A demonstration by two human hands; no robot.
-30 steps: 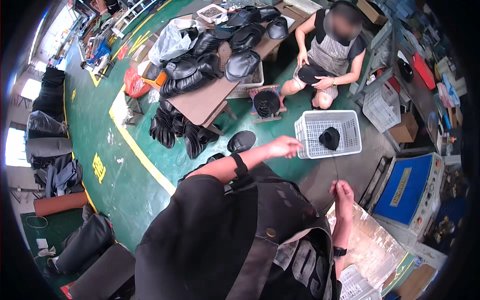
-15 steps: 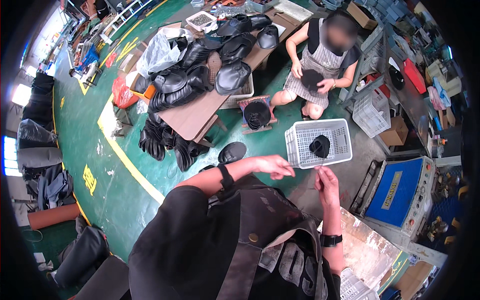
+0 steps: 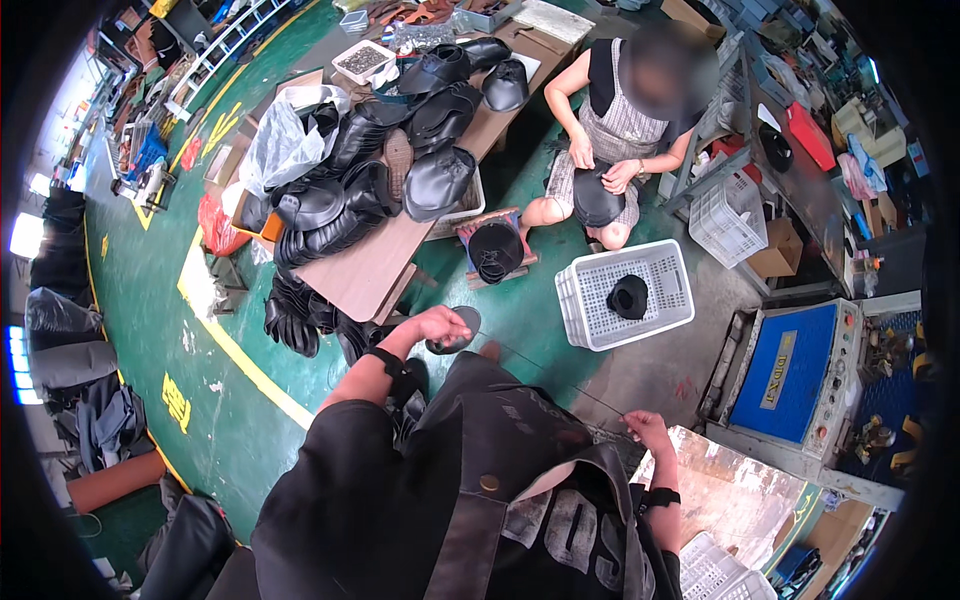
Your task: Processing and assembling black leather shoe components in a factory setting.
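A thin dark thread (image 3: 550, 374) runs nearly straight in front of my body. My left hand (image 3: 441, 325) pinches its left end, beside a dark rounded piece (image 3: 466, 318) that looks to be on the floor behind the hand. Lower down at the right, my right hand (image 3: 648, 430) pinches the other end between thumb and fingers. Beyond the thread stands a white plastic crate (image 3: 672, 318) with a black shoe upper (image 3: 628, 297) inside. A seated co-worker (image 3: 630, 120) holds a black leather piece (image 3: 598, 196) in both hands.
To the left, a wooden table (image 3: 345, 287) carries piled black shoe uppers (image 3: 440, 183) and a plastic bag (image 3: 292, 145); more uppers hang below its edge. A low stool (image 3: 490, 268) stands beside the co-worker. At right are a blue-topped machine (image 3: 775, 372) and a worn board (image 3: 715, 480).
My hands have spread apart, left hand leftward and right hand downward, with the thread stretched between them. The co-worker has turned the black piece and brought both hands together at its top.
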